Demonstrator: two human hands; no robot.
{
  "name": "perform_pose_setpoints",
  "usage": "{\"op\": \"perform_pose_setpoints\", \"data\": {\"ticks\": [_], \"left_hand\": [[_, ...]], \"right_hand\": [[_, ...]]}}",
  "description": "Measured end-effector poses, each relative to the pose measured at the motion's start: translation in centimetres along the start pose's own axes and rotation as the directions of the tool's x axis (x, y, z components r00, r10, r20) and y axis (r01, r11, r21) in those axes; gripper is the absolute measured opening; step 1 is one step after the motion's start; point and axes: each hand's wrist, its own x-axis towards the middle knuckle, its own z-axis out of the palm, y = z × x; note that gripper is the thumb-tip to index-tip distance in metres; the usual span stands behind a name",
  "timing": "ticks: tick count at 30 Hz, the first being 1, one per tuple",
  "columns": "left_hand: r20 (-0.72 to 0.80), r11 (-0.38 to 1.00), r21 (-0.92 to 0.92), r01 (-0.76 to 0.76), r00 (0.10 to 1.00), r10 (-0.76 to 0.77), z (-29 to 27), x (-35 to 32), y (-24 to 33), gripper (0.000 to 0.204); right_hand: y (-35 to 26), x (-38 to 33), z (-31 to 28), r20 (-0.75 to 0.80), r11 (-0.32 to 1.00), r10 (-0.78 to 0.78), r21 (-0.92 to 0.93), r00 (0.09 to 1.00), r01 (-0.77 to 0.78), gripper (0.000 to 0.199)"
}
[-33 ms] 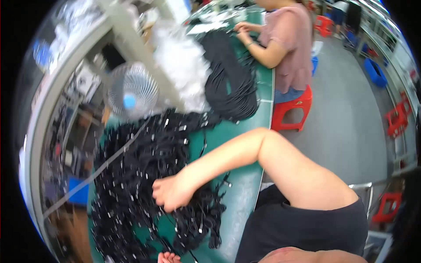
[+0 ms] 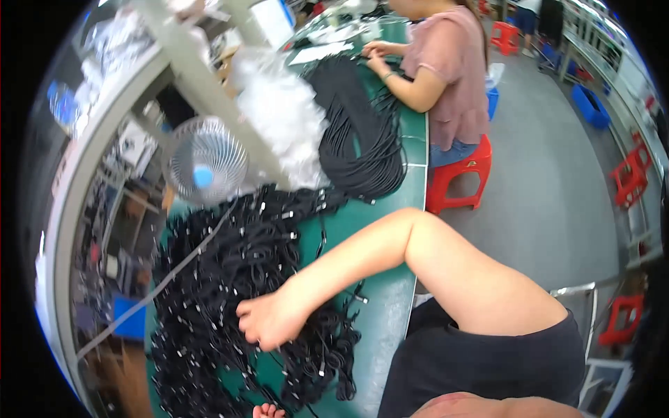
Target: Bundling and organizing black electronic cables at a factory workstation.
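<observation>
A tangled pile of black cables (image 2: 202,313) with small silver plugs covers the near left of the green table. Over its right part reaches my right hand (image 2: 273,322), back up, fingers curled down among the cables. Whatever lies under those fingers is hidden by the hand. At the lower edge only the bent fingers of my left hand (image 2: 267,411) show, close together beside some cable strands. The rest of that hand is cut off, and I cannot make out what it holds. Beyond the pile rests a thick looped bundle of black cables (image 2: 362,167).
A small fan (image 2: 205,159) stands left of the table (image 2: 390,299), near white plastic bags (image 2: 282,111). A pale cord (image 2: 167,261) crosses the pile. At the table's far right a co-worker (image 2: 449,63) sits on a red stool (image 2: 463,174). A blue bin (image 2: 591,106) is on the floor.
The whole view has shifted slightly. My right hand appears a little lower and farther left in the picture, still over the cables. My left hand shows slightly less.
</observation>
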Motion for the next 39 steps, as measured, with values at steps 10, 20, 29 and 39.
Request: {"op": "perform_pose_setpoints", "data": {"ticks": [10,20,29,39], "left_hand": [[0.338,0.924,0.266,-0.273,0.924,0.176,2.1,3.1,1.2,0.031],[0.059,0.853,0.266,-0.449,0.891,0.45,5.4,3.7,5.0,0.042],[0.108,0.981,0.138,-0.138,0.986,0.124,1.4,6.0,3.0,0.03],[0.066,0.833,-0.516,-0.2,0.96,0.271,12.1,3.1,3.6,0.047]], "right_hand": [[-2.1,4.1,-6.9,-0.467,0.862,-0.5,-0.351,0.729,0.367,0.015],[-3.9,4.7,-6.6,-0.788,0.969,0.137,-0.018,0.6,-0.245,0.039],[-4.5,3.0,-3.4,-0.066,0.662,0.582,0.617,0.81,-0.426,0.022],[-5.7,1.2,-3.3,-0.287,0.828,0.558,0.252,0.778,-0.501,0.032]]}}
